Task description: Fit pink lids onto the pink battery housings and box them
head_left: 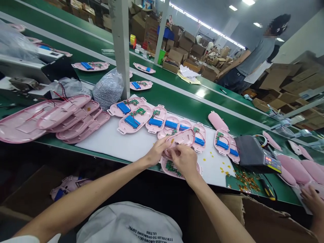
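Observation:
My left hand [159,151] grips the left edge of a pink plastic shell [187,136], tilted with its hollow inside towards me. A small yellow piece shows inside this shell. My right hand [186,161] is closed in a pinch over the shell's lower part; what its fingertips hold is hidden. Directly below lies another pink shell half with a green circuit board [169,166], partly covered by my right hand. Behind my hands, several pink shell halves with blue battery packs [155,122] and green boards lie on a white sheet [101,137].
Stacked pink shells [76,118] lie left, beside a bag of small grey parts [108,87]. Yellow tape bits [222,168], a dark device with red digits [253,153] and a screwdriver [268,189] are right. Another person's hand [312,199] touches shells; a metal post [121,47] stands behind.

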`<state>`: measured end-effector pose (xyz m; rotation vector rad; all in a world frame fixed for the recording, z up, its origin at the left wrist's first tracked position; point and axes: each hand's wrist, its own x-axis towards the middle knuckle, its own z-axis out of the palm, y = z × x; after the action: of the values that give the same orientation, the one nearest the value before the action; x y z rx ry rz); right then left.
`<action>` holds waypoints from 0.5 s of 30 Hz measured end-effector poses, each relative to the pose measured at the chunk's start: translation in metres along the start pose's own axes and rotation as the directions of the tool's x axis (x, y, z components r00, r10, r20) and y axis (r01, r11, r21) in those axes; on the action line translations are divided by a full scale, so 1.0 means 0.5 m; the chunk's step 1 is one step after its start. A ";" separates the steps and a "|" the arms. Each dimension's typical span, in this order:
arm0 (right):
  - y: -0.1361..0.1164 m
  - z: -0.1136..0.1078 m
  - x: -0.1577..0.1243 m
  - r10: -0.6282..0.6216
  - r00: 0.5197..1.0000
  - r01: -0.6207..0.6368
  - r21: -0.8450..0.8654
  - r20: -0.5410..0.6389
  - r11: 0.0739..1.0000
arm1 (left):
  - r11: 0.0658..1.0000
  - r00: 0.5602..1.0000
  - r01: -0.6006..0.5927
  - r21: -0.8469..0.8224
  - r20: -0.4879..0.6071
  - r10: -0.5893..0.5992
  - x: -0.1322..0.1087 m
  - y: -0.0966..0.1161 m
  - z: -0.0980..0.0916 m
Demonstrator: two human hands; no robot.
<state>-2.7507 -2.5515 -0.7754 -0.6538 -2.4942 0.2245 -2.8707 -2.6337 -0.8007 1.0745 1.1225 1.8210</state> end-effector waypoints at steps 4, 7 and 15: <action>0.025 -0.052 0.001 0.145 0.989 -0.144 0.050 -0.011 0.988 | 0.968 0.995 -0.083 0.238 -0.037 0.094 -0.009 -0.002 -0.009; 0.047 -0.132 -0.013 0.001 0.980 -0.001 0.000 -0.201 1.000 | 0.837 0.981 -0.181 0.516 0.155 0.117 -0.018 0.016 -0.029; 0.087 -0.081 -0.081 -0.163 0.831 0.260 -0.113 0.532 0.959 | 0.360 0.617 -0.714 0.601 0.782 -0.081 -0.042 0.092 -0.037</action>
<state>-2.6815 -2.5331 -0.7729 -0.4114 -3.1159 0.0955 -2.8864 -2.6740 -0.7690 2.6011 1.3920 0.6359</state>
